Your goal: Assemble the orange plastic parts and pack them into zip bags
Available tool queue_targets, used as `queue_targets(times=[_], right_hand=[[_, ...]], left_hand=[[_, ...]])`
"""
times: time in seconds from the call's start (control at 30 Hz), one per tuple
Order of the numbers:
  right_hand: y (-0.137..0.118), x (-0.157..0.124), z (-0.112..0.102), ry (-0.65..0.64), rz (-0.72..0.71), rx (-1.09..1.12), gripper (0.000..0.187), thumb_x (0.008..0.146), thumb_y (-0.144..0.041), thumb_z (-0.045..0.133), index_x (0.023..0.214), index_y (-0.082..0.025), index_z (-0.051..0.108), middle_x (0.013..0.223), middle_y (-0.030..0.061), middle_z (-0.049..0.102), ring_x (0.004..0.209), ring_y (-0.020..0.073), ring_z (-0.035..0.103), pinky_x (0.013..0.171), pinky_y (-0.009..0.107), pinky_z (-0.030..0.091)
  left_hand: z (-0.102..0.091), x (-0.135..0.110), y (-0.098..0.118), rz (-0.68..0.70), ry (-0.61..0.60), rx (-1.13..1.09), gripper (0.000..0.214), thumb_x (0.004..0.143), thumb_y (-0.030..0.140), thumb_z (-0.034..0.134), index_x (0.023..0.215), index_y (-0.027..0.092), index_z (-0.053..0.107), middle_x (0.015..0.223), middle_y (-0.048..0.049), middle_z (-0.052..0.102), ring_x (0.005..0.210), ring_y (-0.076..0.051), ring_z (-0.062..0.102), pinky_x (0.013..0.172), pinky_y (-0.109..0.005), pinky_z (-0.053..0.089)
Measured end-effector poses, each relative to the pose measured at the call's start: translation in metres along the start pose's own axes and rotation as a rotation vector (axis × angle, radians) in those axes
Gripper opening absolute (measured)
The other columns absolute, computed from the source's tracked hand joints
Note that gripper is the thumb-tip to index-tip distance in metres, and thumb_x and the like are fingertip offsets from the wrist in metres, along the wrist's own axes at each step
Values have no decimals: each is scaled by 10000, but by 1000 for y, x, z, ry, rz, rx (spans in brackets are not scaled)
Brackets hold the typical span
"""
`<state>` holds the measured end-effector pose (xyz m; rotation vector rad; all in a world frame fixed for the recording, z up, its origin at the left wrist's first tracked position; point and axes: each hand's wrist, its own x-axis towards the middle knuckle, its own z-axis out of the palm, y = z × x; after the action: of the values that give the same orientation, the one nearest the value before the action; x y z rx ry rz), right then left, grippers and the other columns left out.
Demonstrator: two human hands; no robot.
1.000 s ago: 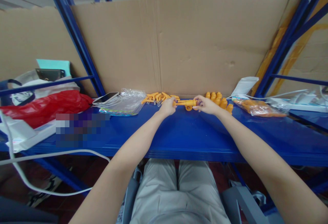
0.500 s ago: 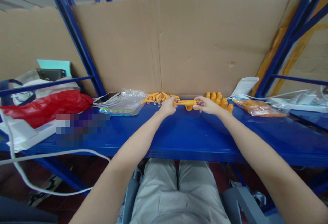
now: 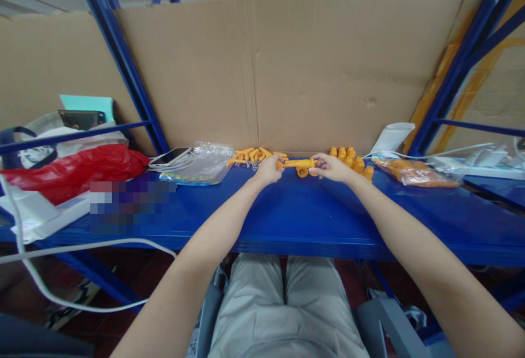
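Note:
A small orange plastic toy piece (image 3: 298, 165) stretches between my two hands just above the blue shelf (image 3: 295, 216). My left hand (image 3: 268, 170) is closed on its left end and my right hand (image 3: 331, 168) is closed on its right end. Behind my left hand lies a heap of long orange parts (image 3: 253, 155). A cluster of rounded orange parts (image 3: 351, 160) sits behind my right hand.
A phone (image 3: 169, 156) and clear plastic bags (image 3: 200, 166) lie to the left, beside a red bag (image 3: 74, 169) and white cable (image 3: 82, 248). A bag of orange parts (image 3: 414, 172) and a white pouch (image 3: 391, 138) lie right. Cardboard (image 3: 287, 74) backs the shelf.

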<state>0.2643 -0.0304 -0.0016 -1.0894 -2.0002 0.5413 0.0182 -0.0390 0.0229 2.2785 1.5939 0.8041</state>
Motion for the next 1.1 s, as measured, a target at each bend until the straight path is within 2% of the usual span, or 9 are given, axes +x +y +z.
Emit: queue_targets(times=[0.1, 0.2, 0.4, 0.5, 0.67, 0.87, 1.0, 1.1], right_hand=[[-1, -1, 0, -20, 10, -16, 348, 765, -454, 726, 959, -198, 591, 697, -7, 624, 583, 146, 616, 529, 277, 554], [-6, -2, -1, -38, 13, -30, 371, 770, -524, 710, 872, -188, 589, 680, 0, 619, 550, 136, 601, 496, 259, 536], [-17, -5, -1, -102, 79, -56, 405, 826, -572, 646, 780, -176, 579, 650, 22, 627, 477, 124, 580, 470, 253, 517], [-14, -5, 1, -88, 95, -20, 370, 808, -528, 690, 844, -175, 584, 714, 34, 651, 492, 122, 589, 486, 264, 539], [-5, -3, 5, -23, 81, 125, 398, 748, -394, 765, 997, -209, 516, 780, -13, 623, 534, 109, 601, 518, 285, 574], [-9, -3, 4, -48, 120, 180, 361, 749, -380, 766, 909, -213, 489, 741, -24, 615, 523, 94, 591, 486, 237, 544], [-18, -4, 3, -90, 170, 173, 369, 759, -419, 765, 857, -210, 477, 626, -36, 601, 462, 91, 560, 426, 195, 476], [-24, -6, 3, -108, 222, 166, 363, 783, -465, 744, 820, -210, 488, 585, -28, 591, 448, 101, 556, 424, 203, 468]], left_hand=[[-1, 0, 0, 80, 64, 70, 278, 830, 130, 639, 1105, 166, 615, 952, -73, 688, 887, -197, 680, 859, -308, 516], [-1, 0, 0, 115, 85, 114, 277, 822, 126, 648, 1097, 156, 623, 998, -91, 687, 977, -213, 657, 910, -312, 488], [1, 0, -2, 133, 99, 119, 271, 812, 132, 649, 1081, 165, 628, 991, -85, 688, 972, -217, 649, 916, -329, 484], [0, 0, -2, 108, 68, 91, 281, 810, 127, 647, 1087, 163, 622, 952, -78, 691, 918, -208, 668, 879, -318, 503], [-3, -1, 0, 65, 37, 42, 296, 820, 125, 641, 1112, 168, 609, 942, -72, 699, 860, -198, 686, 832, -307, 524], [-1, -1, -1, 98, 44, 94, 301, 840, 142, 633, 1140, 149, 604, 936, -82, 692, 874, -207, 682, 838, -304, 517], [0, 0, -3, 134, 57, 139, 297, 829, 147, 645, 1125, 144, 620, 930, -85, 685, 900, -218, 670, 871, -315, 502], [0, -1, -3, 151, 69, 156, 296, 831, 150, 644, 1126, 149, 625, 969, -92, 683, 954, -224, 658, 903, -320, 489]])
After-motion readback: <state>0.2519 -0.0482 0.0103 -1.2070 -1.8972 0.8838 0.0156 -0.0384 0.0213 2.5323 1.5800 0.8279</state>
